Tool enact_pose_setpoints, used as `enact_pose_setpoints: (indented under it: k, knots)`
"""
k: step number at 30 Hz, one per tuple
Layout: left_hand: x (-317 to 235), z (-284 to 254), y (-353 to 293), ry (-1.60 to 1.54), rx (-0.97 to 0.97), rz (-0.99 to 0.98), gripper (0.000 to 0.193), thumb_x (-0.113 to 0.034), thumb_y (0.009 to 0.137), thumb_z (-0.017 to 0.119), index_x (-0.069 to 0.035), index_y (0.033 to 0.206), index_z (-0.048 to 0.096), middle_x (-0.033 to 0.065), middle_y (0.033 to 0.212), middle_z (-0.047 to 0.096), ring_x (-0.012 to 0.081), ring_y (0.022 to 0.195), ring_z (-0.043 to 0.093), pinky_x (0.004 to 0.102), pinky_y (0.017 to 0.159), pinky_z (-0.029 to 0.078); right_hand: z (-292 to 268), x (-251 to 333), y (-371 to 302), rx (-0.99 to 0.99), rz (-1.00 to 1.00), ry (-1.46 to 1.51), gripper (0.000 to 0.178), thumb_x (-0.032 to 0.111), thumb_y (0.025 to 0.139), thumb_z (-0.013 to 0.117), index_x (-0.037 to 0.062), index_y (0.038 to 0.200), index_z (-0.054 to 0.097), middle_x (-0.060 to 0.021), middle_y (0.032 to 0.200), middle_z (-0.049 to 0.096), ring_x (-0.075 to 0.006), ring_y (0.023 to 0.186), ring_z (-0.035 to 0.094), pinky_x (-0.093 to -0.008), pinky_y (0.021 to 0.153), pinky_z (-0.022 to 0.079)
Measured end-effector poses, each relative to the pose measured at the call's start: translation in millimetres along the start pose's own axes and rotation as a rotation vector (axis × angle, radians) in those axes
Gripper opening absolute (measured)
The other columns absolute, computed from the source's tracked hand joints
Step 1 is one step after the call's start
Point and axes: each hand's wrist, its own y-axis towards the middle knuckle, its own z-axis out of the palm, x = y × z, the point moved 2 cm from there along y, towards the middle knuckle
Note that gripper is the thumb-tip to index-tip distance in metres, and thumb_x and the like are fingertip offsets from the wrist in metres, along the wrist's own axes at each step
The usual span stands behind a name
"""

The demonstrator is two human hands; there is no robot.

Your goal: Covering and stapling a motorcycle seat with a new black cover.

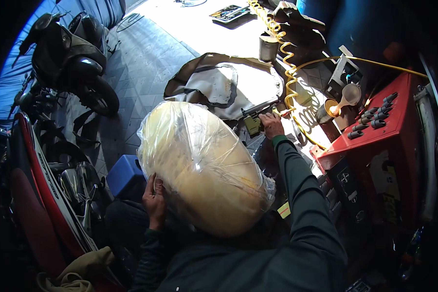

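Note:
A large, rounded yellow-tan seat foam (199,165) wrapped in clear plastic lies across my lap. My left hand (155,202) holds its left edge, the fingers pointing up along the side. Reaching forward past the foam, my right hand (271,125) is closed around an olive-green staple gun (251,125), low beside the seat cover. A yellow coiled air hose (291,73) runs near this hand. Just beyond the foam, a grey and dark seat cover (207,80) is spread inside out on the floor.
At right stands a red metal box (370,136) with several dark cylindrical sockets on top. Near it are cans and a pale funnel (350,94). A blue plastic stool (125,175) sits left of the foam. Motorcycles (78,63) line the left side. A tool tray (230,13) lies far ahead.

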Motion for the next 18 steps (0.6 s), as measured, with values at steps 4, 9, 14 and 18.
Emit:
enact_pose_setpoints:
  k: [4, 9, 14, 18]
  knots:
    - [-9.2, -6.2, -21.1, -0.037, 0.069, 0.012, 0.049, -0.026, 0.107, 0.062, 0.005, 0.144, 0.055, 0.0154, 0.137, 0.064, 0.0195, 0.121, 0.061, 0.0299, 0.104, 0.048, 27.7, 15.2, 20.9, 0.162, 0.04, 0.028, 0.029, 0.006, 0.087, 0.06, 0.0092, 0.115, 0.065, -0.0089, 0.108, 0.072, -0.028, 0.112, 0.065, -0.0451, 0.106, 0.045]
    - [-26.6, -5.2, -24.8, -0.077, 0.099, -0.029, 0.045, -0.023, 0.109, 0.056, 0.003, 0.145, 0.054, 0.0126, 0.139, 0.064, 0.0178, 0.123, 0.06, 0.0304, 0.107, 0.047, 39.2, 9.0, -5.5, 0.299, 0.042, 0.043, 0.025, 0.009, 0.089, 0.061, 0.0074, 0.113, 0.066, -0.0103, 0.111, 0.071, -0.0291, 0.115, 0.063, -0.0456, 0.108, 0.045]
    - [-22.7, -12.2, -21.3, -0.082, 0.117, -0.047, 0.045, -0.022, 0.109, 0.056, 0.003, 0.146, 0.053, 0.0124, 0.14, 0.063, 0.0179, 0.125, 0.059, 0.031, 0.107, 0.046, -8.4, -1.3, -60.8, -0.045, 0.54, 0.161, 0.031, 0.022, 0.088, 0.071, 0.006, 0.114, 0.066, -0.013, 0.118, 0.07, -0.03, 0.12, 0.061, -0.0454, 0.106, 0.045]
    - [-52.7, -8.3, -35.4, 0.068, 0.049, 0.04, 0.044, -0.021, 0.11, 0.055, 0.003, 0.147, 0.053, 0.0128, 0.139, 0.064, 0.0178, 0.125, 0.059, 0.0312, 0.107, 0.046, -40.0, -23.6, -162.0, 0.286, 1.003, -0.181, 0.046, 0.034, 0.083, 0.08, 0.0039, 0.115, 0.065, -0.015, 0.124, 0.069, -0.0309, 0.124, 0.059, -0.0466, 0.104, 0.045]
